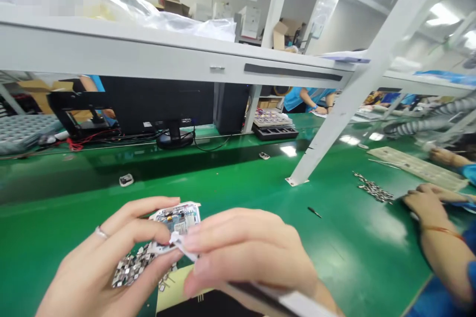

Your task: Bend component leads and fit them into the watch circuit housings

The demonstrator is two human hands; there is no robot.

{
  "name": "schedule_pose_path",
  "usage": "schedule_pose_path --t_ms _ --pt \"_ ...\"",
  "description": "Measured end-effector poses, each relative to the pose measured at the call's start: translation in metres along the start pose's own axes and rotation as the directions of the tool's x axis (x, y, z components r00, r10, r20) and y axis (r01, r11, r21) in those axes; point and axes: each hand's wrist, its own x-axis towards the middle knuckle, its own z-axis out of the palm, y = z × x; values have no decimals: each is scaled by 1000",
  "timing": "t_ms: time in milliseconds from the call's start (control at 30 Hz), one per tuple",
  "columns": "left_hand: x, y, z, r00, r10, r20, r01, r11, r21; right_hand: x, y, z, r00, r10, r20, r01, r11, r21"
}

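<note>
Pinching a white-framed circuit board [177, 223] — left hand [100, 252] curled firmly around its edge, right hand [241, 252] closed on a white tab [182, 243] at its rim — just above a heap of metal parts [132, 266] on the green bench [353, 257].

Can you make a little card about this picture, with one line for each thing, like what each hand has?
Left hand: holds a small white-framed circuit board
Ring: on a left-hand finger
Right hand: pinches a white strip at the board's edge
Under the hands: pile of small metal parts
Bench: green top, with a small dark tool
Nearby: a co-worker's hand, near another metal pile
Behind: black computer monitor, under a white shelf
</note>
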Motion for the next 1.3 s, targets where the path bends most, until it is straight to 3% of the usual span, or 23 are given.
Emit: schedule_pose_path --t_ms 100,200,367,567,967,1300 --pt "3 4 3 993 -11 121 -9 986 169 1 5 4 978 118 -175 -72 965 251" --pt "7 16 5 987 -74 141 49 983 176 1 5 3 939 218 -266 -96 909 405" --pt "10 33 7 968 -213 131 207 977 59 2 8 2 942 289 -173 -199 893 404" --pt "6 34 5 943 -288 168 306 947 -94 1 9 5 952 250 -179 -174 918 357" --pt "7 35 11 990 -121 67 126 990 -71 4 4 6 960 233 -155 -147 891 430" --pt "8 37 15 1000 22 -12 -22 999 -39 2 5 2 967 224 -121 -138 861 489"
